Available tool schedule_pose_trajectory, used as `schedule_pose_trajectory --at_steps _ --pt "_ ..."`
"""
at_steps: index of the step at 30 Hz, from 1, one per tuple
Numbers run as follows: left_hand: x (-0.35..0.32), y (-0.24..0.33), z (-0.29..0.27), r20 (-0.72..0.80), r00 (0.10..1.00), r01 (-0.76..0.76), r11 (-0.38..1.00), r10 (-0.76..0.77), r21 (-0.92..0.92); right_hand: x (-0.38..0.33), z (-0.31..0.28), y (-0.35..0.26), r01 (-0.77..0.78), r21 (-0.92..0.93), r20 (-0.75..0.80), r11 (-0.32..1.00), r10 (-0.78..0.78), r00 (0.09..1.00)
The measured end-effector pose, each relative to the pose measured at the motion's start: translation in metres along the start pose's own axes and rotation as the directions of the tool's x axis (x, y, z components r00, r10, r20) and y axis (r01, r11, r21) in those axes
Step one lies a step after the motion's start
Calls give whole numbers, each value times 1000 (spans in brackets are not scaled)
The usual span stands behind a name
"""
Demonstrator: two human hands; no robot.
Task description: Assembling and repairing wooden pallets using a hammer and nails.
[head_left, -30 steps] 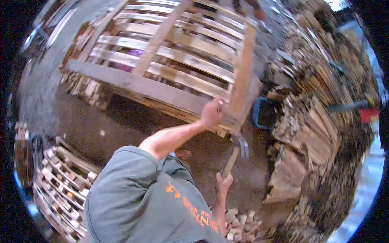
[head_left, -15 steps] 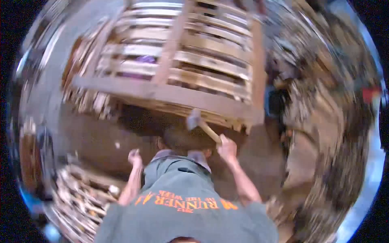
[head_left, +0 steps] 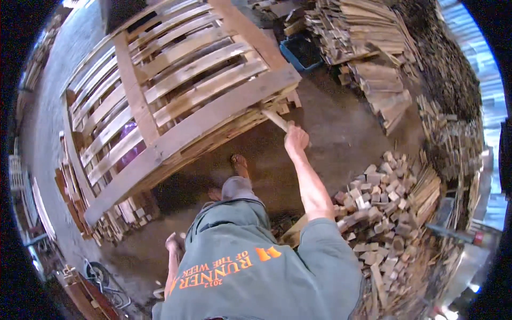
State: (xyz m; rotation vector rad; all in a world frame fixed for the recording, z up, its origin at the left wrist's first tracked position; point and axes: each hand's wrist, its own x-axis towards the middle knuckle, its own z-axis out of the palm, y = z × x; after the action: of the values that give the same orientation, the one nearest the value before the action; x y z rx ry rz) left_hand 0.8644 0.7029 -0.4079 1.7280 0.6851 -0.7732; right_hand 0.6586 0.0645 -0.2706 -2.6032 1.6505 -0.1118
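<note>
My right hand (head_left: 296,138) is wrapped round the light wooden handle of a hammer (head_left: 276,120). The handle points up and left to the near right part of a wooden pallet (head_left: 197,125), and the hammer's head is hidden at the underside of the pallet's edge board. Slats run across the pallet between thicker boards. Low beside my body, my left hand (head_left: 172,242) is closed, its fingers curled; what they hold, if anything, does not show. A purple thing (head_left: 130,144) shows through the gaps between slats.
A heap of cut wood blocks (head_left: 381,200) lies on the right. Beyond it are stacked boards (head_left: 368,48) and a blue crate (head_left: 301,56). Wood pieces (head_left: 120,221) lie under the pallet's left end. A small wheel (head_left: 97,272) is at lower left.
My view has turned to the right, so the pallet sits further left and tilted. The hammer's head, visible before in front of the pallet, is now hidden at its edge. My right arm reaches further forward.
</note>
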Motion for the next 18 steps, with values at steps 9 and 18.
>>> schedule_pose_trajectory --at_steps 9,18 --pt "-101 122 131 67 956 -291 949 285 122 23 -56 19 -40 -19 235 999 44 971" --pt "-123 140 218 405 899 380 759 -168 -528 -12 -66 54 183 115 433 976 -216 875"
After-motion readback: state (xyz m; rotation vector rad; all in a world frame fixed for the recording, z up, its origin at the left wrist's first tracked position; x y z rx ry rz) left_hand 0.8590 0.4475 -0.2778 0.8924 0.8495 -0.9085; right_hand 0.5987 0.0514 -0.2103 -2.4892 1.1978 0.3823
